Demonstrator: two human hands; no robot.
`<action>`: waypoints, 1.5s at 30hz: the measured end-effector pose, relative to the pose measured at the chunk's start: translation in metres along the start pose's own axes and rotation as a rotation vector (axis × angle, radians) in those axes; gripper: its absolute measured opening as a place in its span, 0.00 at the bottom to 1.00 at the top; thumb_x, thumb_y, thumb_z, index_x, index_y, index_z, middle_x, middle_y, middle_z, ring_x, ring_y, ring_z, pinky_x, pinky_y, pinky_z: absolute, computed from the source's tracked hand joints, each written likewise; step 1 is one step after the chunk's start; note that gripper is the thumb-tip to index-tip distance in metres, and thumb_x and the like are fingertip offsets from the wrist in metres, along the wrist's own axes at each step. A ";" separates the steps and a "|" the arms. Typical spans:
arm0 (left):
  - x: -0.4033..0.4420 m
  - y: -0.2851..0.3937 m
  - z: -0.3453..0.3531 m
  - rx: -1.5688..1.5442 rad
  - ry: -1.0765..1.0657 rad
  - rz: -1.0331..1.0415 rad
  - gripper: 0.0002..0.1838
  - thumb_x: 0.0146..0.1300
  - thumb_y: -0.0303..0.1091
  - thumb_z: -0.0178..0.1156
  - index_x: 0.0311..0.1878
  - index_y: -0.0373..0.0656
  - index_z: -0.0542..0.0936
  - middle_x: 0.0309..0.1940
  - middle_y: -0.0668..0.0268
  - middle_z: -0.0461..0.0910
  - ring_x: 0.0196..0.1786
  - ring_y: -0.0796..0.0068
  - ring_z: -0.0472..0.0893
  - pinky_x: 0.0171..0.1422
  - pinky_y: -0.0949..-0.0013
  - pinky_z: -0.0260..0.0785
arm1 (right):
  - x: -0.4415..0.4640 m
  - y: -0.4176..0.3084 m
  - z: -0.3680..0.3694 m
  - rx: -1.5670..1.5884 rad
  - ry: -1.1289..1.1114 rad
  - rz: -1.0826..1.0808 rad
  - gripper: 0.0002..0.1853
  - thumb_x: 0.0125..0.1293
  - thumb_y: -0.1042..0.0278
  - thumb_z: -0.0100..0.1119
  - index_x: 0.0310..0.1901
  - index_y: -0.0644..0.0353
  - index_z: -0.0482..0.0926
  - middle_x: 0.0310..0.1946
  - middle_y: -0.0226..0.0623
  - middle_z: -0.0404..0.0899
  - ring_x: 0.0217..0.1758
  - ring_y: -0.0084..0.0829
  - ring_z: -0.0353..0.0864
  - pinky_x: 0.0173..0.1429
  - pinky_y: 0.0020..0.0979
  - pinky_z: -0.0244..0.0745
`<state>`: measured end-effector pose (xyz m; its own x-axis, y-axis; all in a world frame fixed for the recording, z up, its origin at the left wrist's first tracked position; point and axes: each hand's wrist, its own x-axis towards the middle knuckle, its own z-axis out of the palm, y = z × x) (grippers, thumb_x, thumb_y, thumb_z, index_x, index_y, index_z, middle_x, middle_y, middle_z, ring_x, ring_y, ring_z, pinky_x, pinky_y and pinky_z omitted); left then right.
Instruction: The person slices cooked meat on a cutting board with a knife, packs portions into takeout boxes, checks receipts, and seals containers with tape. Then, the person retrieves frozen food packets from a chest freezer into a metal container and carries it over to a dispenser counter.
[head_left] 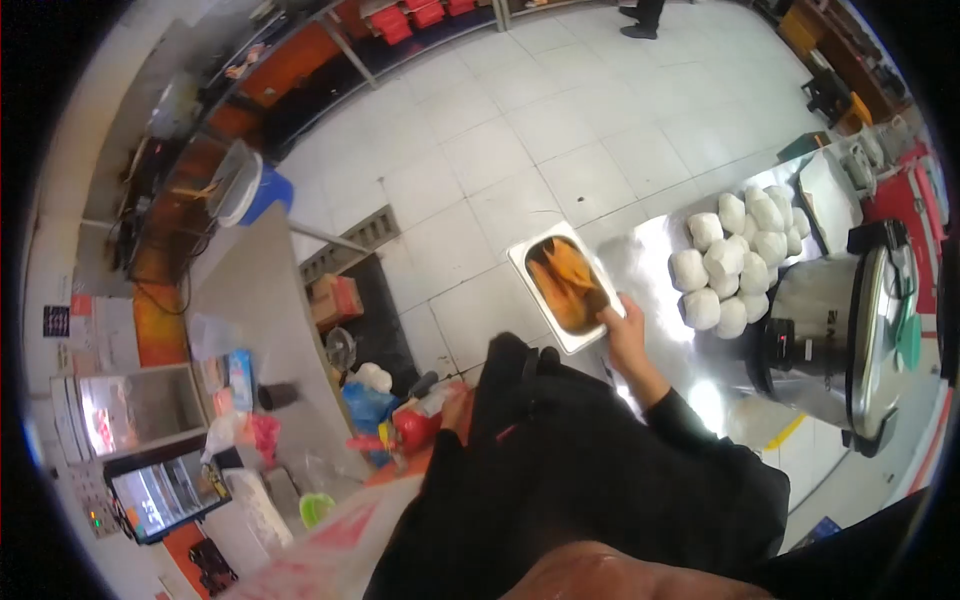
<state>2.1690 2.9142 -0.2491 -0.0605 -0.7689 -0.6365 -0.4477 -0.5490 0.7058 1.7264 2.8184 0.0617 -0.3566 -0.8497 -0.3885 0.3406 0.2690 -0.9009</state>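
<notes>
My right hand (627, 335) grips the near right rim of a rectangular metal food pan (517, 254), its fingers closed on the edge. Long orange pieces of food (565, 275) lie inside the pan, too unclear to name. The pan is held over the floor, beside the left end of a shiny steel counter (650, 250). Low at my left side, my left hand (457, 408) is close to a red object (415, 430). Its fingers are too small and partly hidden to show whether they hold anything.
White, faceted round things (725, 258) resembling trimmed coconuts sit on the counter, near a large steel cooker (815, 320). A grey table (240, 280) stands left, with a blue-and-white bucket (262, 190) at its far end. A person's legs (645, 15) show at the back.
</notes>
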 end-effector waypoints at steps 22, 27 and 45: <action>0.686 0.818 -0.019 0.184 -0.145 0.622 0.19 0.58 0.26 0.60 0.54 0.42 0.74 0.29 0.65 0.78 0.27 0.78 0.77 0.31 0.74 0.71 | 0.339 -0.107 0.039 0.079 0.977 -0.009 0.13 0.53 0.73 0.56 0.40 0.67 0.79 0.27 0.30 0.75 0.30 0.20 0.72 0.34 0.26 0.66; 0.757 0.897 0.096 0.669 -0.237 0.856 0.20 0.58 0.36 0.63 0.55 0.50 0.75 0.35 0.67 0.82 0.39 0.71 0.80 0.49 0.59 0.72 | 0.486 -0.161 -0.011 0.018 1.006 -0.076 0.11 0.53 0.70 0.58 0.36 0.68 0.78 0.24 0.32 0.74 0.27 0.22 0.72 0.29 0.29 0.68; 0.967 1.095 0.427 1.540 -0.847 0.304 0.22 0.65 0.47 0.52 0.55 0.41 0.75 0.53 0.50 0.76 0.58 0.55 0.74 0.60 0.54 0.67 | 0.936 -0.495 -0.340 0.214 1.107 -0.276 0.05 0.51 0.73 0.56 0.30 0.64 0.75 0.23 0.30 0.73 0.25 0.21 0.71 0.27 0.25 0.66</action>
<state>1.2390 1.7093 -0.2247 -0.4675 -0.1403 -0.8728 -0.6530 0.7203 0.2339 0.9282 2.0440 0.0779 -0.9714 0.0226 -0.2365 0.2356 -0.0357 -0.9712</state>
